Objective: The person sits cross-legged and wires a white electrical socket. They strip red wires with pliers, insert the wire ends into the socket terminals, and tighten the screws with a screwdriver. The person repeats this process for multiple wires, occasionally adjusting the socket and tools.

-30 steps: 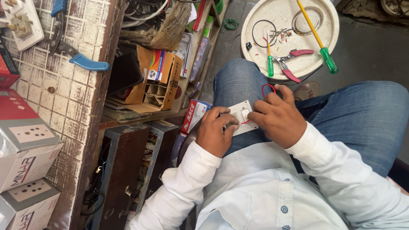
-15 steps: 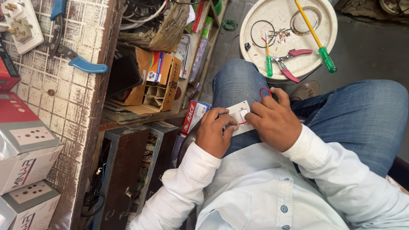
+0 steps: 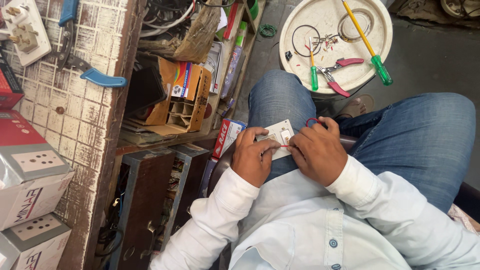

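A white switch plate (image 3: 278, 135) rests on my left thigh, against blue jeans. My left hand (image 3: 254, 156) grips its near left edge, fingers curled over the plate. My right hand (image 3: 318, 149) pinches a thin red wire (image 3: 311, 121) that loops up from the plate's right side and runs across it towards my left fingers. Both sleeves are white.
A white round lid (image 3: 335, 42) on the floor ahead holds two green-handled screwdrivers (image 3: 374, 54), red-handled pliers (image 3: 340, 75) and wire loops. At left stand a tiled counter (image 3: 85, 115), cluttered shelves with a cardboard box (image 3: 182, 97) and boxed switch packs (image 3: 30, 185).
The red wire loop, earlier up by my right fingertips, is now drawn across the plate between both hands. The view shifted slightly; both hands stay on the plate.
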